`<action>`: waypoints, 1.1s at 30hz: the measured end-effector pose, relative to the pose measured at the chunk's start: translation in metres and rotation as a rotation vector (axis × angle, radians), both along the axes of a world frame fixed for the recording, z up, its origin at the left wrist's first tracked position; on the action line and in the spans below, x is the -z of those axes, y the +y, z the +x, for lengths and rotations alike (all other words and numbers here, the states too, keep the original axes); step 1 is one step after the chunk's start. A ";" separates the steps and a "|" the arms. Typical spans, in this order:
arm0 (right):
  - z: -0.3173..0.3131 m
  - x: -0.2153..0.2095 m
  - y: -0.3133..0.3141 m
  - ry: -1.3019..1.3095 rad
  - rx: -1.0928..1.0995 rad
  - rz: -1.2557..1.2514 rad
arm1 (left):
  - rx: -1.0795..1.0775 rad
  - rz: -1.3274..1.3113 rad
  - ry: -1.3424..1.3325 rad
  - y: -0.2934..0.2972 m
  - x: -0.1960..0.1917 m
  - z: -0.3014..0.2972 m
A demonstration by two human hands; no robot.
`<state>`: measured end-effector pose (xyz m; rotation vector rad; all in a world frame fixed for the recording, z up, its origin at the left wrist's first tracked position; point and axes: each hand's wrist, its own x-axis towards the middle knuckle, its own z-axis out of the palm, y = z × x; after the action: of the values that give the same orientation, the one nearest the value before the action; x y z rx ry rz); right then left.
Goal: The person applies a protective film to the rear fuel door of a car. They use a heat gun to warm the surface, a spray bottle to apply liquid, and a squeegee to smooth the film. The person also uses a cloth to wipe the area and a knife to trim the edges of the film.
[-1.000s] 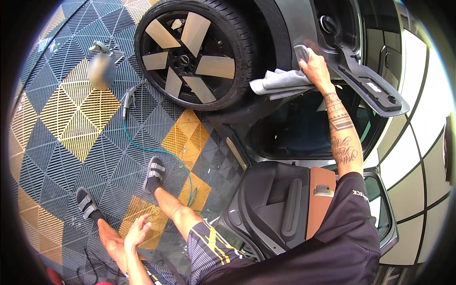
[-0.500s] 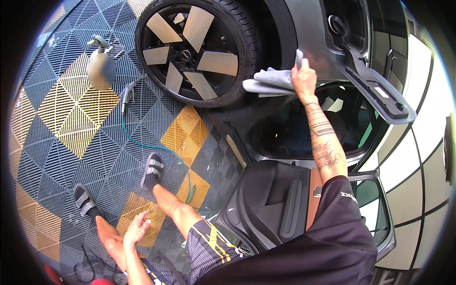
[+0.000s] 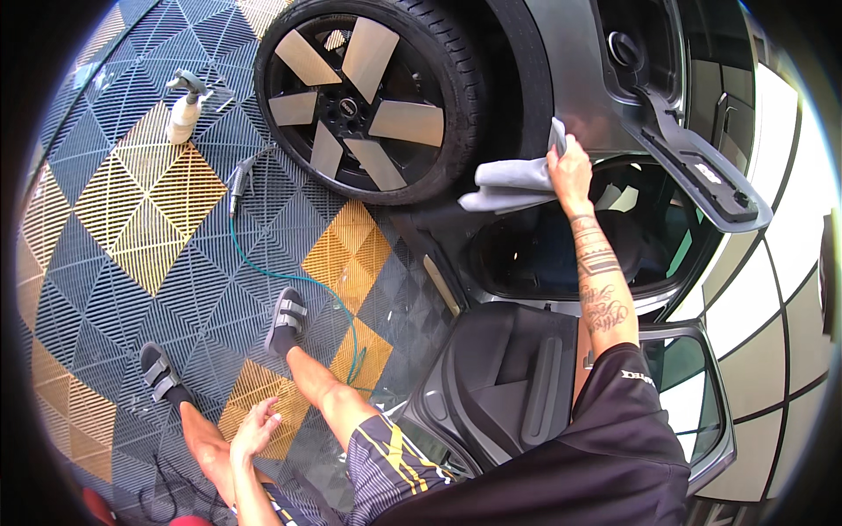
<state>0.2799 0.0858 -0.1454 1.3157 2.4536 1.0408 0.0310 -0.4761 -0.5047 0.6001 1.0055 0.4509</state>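
My right hand (image 3: 571,173) is closed round a folded grey cloth (image 3: 511,182), whose loose folds hang out to the left of my fingers. It is at the dark grey car body panel (image 3: 574,79), between the wheel arch and a flap (image 3: 702,171) that stands open at the right. I cannot tell how firmly the cloth touches the paint. Low on the left, above my legs, my left hand (image 3: 256,427) hangs in the air with its fingers loosely apart and nothing in it.
A wheel (image 3: 360,105) with a black tyre stands at upper centre. On the slatted floor (image 3: 132,228) are a spray bottle (image 3: 183,118) and an air gun (image 3: 240,180) with a teal hose (image 3: 267,271). An open car door (image 3: 500,377) is close to my right side.
My right hand has moved a little toward me along the panel with the cloth, whose folds have shifted. My left hand stays nearly where it was.
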 end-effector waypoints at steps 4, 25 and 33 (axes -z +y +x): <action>0.012 0.027 -0.010 -0.087 -0.155 0.050 | 0.000 0.062 -0.006 -0.001 0.016 0.012; -0.039 -0.031 -0.080 0.621 0.016 -0.176 | -0.656 0.254 0.395 -0.014 -0.052 -0.023; -0.150 -0.022 -0.342 1.554 0.281 -1.023 | -0.547 0.741 0.317 0.117 -0.338 -0.069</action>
<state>0.1300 -0.2561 -0.1234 2.1138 2.4412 -1.7532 -0.0377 -0.3591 -0.1668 1.0819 1.3068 1.2733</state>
